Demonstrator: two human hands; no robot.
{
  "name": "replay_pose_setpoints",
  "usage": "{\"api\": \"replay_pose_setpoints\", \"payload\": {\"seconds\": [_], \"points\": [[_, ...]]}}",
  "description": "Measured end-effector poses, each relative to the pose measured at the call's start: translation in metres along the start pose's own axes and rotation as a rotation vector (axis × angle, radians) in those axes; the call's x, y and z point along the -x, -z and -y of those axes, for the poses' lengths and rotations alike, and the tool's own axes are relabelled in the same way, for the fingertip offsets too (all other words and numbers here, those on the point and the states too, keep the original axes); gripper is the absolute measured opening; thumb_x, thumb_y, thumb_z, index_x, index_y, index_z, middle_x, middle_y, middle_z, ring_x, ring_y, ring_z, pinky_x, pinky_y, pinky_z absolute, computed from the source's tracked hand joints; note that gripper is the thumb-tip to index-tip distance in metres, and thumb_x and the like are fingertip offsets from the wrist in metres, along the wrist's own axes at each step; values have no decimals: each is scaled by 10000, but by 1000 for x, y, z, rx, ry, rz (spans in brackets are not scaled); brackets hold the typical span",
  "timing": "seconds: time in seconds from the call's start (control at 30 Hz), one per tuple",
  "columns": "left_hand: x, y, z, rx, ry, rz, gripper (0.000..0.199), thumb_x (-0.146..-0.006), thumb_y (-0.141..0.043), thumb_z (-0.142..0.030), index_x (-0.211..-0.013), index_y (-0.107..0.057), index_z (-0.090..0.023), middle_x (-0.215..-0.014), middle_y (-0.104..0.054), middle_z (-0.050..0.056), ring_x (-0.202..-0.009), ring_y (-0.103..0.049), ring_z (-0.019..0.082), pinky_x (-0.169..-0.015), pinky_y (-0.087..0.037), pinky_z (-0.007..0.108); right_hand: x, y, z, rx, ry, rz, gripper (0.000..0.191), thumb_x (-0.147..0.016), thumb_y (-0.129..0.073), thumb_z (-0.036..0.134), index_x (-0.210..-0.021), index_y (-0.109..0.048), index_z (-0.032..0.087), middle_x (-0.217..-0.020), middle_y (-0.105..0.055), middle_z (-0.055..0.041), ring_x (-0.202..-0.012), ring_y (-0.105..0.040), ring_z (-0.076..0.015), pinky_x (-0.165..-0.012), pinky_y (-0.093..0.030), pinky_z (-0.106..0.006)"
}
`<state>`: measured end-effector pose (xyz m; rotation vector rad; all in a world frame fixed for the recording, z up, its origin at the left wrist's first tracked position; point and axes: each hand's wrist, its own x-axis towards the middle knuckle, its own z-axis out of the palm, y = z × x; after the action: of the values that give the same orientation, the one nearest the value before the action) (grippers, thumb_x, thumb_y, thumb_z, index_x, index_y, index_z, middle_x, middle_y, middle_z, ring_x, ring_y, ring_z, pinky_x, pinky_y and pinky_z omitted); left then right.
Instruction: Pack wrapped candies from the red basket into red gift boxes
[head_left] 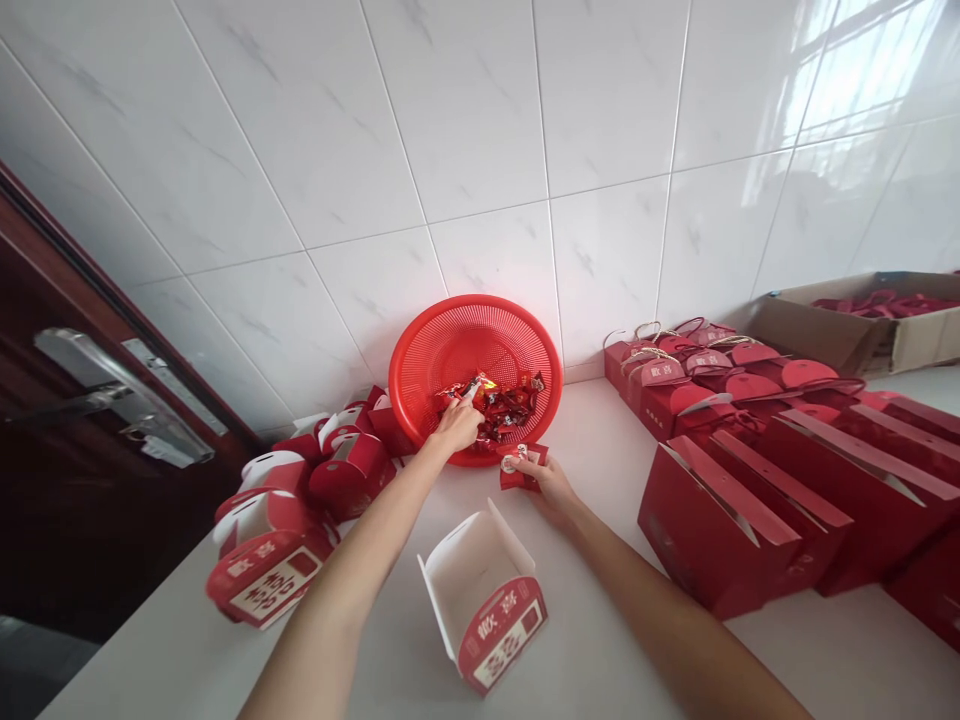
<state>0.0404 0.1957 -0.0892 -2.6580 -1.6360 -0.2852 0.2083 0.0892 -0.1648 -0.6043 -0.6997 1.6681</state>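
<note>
In the red basket (pixel 476 325), the left hand (pixel 461 422) touches wrapped sweets (pixel 517 408), fingers partly extended; its hold cannot be told. Just before the basket, the right hand (pixel 551 484) pinches a red packet (pixel 517 470), which might slip, being gripped at one side.

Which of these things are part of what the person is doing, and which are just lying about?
In use, or probably so:
- red basket
- wrapped pieces inside, at the left hand
- red packet, in the right hand
- open box
- similar boxes at left, probably

Apparently just nearby:
- red boxes at right, untouched
- brown carton
- door handle
</note>
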Motion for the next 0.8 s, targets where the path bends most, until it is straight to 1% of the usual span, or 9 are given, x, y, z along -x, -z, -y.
{"api": "replay_pose_setpoints", "payload": {"seconds": [0.1, 0.23, 0.3, 0.53, 0.7, 0.8], "points": [[-1, -2, 1, -80, -18, 28, 227, -730, -610, -156, -815, -813, -212, -1041, -749, 173, -1293, -527, 352, -1110, -332, 458, 0, 0, 1, 0, 6, 4, 346, -519, -931, 340, -719, -703, 175, -766, -682, -40, -731, -585, -167, -720, -454, -310], [2, -1, 3, -152, -30, 55, 293, -750, -580, -132, -893, -811, -242, -962, -767, 143, -1238, -549, 341, -1091, -325, 478, 1, -1, 2, 0, -7, 16, 326, -530, -924, 326, -714, -709, 165, -755, -679, -44, -726, -587, -167, -715, -454, -311], [3, -1, 3, -180, -28, 67, 309, -747, -579, -116, -914, -805, -246, -954, -771, 132, -1219, -553, 339, -1084, -322, 483, 1, -1, 3, 1, -14, 19, 322, -535, -921, 327, -716, -712, 162, -748, -675, -41, -712, -579, -163, -700, -453, -311], [-2, -1, 0, -243, 0, 107, 288, -707, -630, -87, -911, -783, -221, -1068, -756, 143, -1256, -516, 367, -1090, -297, 548, 2, -2, 4, 9, -9, 9, 341, -508, -934, 342, -693, -710, 163, -738, -677, -32, -723, -584, -156, -703, -448, -290], [-3, -3, -4, -257, 17, 135, 225, -724, -648, -106, -870, -777, -219, -1127, -740, 154, -1365, -423, 398, -1108, -273, 603, 2, -2, 4, 11, -16, 10, 335, -520, -930, 338, -704, -709, 166, -738, -681, -34, -705, -582, -156, -694, -448, -294], [-3, -2, -5, -255, 12, 147, 217, -722, -650, -108, -866, -771, -217, -1129, -743, 148, -1433, -349, 397, -1127, -251, 615, 3, -2, 5, 11, -14, 11, 330, -522, -927, 331, -699, -706, 162, -735, -680, -34, -704, -580, -154, -695, -449, -290]]}}
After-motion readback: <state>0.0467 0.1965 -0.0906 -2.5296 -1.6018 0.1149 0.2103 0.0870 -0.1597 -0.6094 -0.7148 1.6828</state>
